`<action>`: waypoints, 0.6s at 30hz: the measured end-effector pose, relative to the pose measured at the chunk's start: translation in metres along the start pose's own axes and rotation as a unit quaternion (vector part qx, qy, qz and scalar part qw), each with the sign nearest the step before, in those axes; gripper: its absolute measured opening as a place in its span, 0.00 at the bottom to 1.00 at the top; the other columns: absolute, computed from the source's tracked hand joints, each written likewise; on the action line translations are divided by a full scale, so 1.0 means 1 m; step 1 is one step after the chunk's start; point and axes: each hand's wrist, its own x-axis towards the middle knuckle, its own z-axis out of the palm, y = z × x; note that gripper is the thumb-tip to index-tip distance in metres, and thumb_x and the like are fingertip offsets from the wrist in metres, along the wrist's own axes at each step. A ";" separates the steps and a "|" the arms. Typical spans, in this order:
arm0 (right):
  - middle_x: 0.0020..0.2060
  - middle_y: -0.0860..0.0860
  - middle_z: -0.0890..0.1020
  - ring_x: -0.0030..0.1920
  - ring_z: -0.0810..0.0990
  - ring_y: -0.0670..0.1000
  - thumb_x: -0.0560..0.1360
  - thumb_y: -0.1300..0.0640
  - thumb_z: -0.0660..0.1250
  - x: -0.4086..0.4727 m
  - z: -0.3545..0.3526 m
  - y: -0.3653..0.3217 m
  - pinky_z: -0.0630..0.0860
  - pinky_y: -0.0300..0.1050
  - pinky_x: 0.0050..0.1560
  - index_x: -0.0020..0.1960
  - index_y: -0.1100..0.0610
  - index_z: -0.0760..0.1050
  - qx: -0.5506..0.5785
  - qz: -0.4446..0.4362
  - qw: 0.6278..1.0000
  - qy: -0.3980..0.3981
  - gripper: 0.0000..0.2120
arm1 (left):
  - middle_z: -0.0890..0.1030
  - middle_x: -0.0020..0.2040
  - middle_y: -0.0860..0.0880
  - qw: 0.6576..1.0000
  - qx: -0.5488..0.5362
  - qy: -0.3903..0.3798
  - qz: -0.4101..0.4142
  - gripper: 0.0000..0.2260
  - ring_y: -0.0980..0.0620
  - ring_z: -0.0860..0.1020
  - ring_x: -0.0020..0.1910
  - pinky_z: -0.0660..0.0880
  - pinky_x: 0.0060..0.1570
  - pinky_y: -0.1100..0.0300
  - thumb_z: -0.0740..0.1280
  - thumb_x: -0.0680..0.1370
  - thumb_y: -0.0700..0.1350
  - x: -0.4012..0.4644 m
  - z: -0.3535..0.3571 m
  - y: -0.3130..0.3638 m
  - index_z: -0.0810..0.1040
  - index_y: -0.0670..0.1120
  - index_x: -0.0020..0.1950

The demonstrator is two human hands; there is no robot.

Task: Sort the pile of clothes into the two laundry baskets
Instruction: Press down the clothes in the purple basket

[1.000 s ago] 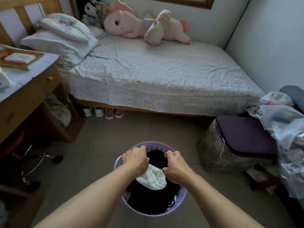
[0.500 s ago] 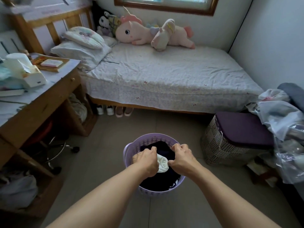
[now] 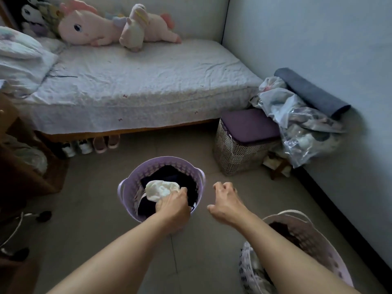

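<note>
A purple laundry basket (image 3: 129, 187) stands on the floor in front of me, holding dark clothes (image 3: 169, 175). My left hand (image 3: 172, 205) grips a crumpled white garment (image 3: 161, 189) just above those dark clothes, inside the basket's rim. My right hand (image 3: 224, 203) hovers to the right of the basket with fingers loosely curled and nothing in it. A second, pale pink basket (image 3: 305, 232) sits at the lower right under my right forearm, with dark and patterned clothes inside.
A bed (image 3: 135, 81) with plush toys (image 3: 95, 28) fills the back. A woven hamper with a purple lid (image 3: 244, 141) stands right of it, beside bagged bedding (image 3: 301, 124) against the wall. A wooden desk (image 3: 17, 158) is at the left; shoes (image 3: 91, 143) lie under the bed.
My right hand has let go of the white garment and moved right, off the purple basket. My left hand still holds it. The view swung right, revealing the pink basket.
</note>
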 end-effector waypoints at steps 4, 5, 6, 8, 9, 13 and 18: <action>0.67 0.58 0.62 0.70 0.62 0.60 0.73 0.52 0.66 -0.020 0.022 0.038 0.64 0.51 0.69 0.70 0.57 0.59 0.019 0.059 0.998 0.006 0.29 | 0.74 0.63 0.45 0.998 0.033 -0.039 0.046 0.15 0.43 0.74 0.63 0.71 0.53 0.53 0.61 0.77 0.45 -0.004 0.035 0.022 0.66 0.47 0.64; 0.67 0.58 0.62 0.70 0.62 0.60 0.74 0.52 0.66 -0.025 0.029 0.049 0.64 0.51 0.69 0.70 0.57 0.59 0.021 0.075 0.997 0.005 0.29 | 0.74 0.63 0.45 0.996 0.042 -0.048 0.064 0.15 0.43 0.74 0.63 0.72 0.54 0.53 0.61 0.77 0.46 -0.005 0.045 0.028 0.66 0.47 0.64; 0.67 0.58 0.62 0.69 0.62 0.60 0.74 0.52 0.65 -0.031 0.035 0.062 0.64 0.50 0.69 0.70 0.57 0.59 0.024 0.090 0.996 0.005 0.29 | 0.74 0.63 0.45 0.994 0.052 -0.057 0.082 0.16 0.44 0.74 0.64 0.72 0.55 0.53 0.61 0.77 0.46 -0.007 0.056 0.036 0.66 0.47 0.64; 0.67 0.58 0.63 0.69 0.63 0.59 0.73 0.52 0.65 -0.040 0.046 0.089 0.64 0.50 0.69 0.70 0.57 0.59 0.026 0.115 0.993 0.007 0.28 | 0.73 0.64 0.46 0.988 0.069 -0.066 0.118 0.17 0.44 0.73 0.65 0.72 0.56 0.54 0.61 0.78 0.46 -0.009 0.077 0.055 0.65 0.47 0.66; 0.67 0.58 0.63 0.69 0.63 0.59 0.74 0.52 0.65 -0.044 0.050 0.101 0.63 0.50 0.69 0.70 0.57 0.59 0.025 0.125 0.992 0.006 0.28 | 0.73 0.65 0.46 0.986 0.074 -0.069 0.133 0.18 0.45 0.73 0.65 0.72 0.56 0.53 0.61 0.78 0.46 -0.009 0.087 0.062 0.64 0.48 0.66; 0.67 0.57 0.63 0.69 0.63 0.60 0.75 0.50 0.63 -0.057 0.071 0.161 0.65 0.51 0.68 0.68 0.57 0.61 0.042 0.177 0.983 0.014 0.25 | 0.72 0.66 0.47 0.975 0.099 -0.098 0.176 0.20 0.45 0.73 0.66 0.71 0.58 0.53 0.62 0.78 0.47 -0.011 0.134 0.106 0.63 0.48 0.69; 0.68 0.57 0.62 0.69 0.62 0.59 0.75 0.50 0.63 -0.063 0.103 0.230 0.65 0.52 0.67 0.71 0.56 0.58 0.065 0.227 0.972 0.009 0.28 | 0.72 0.67 0.47 0.958 0.142 -0.123 0.215 0.23 0.45 0.72 0.66 0.70 0.60 0.53 0.63 0.78 0.49 -0.011 0.195 0.145 0.62 0.48 0.71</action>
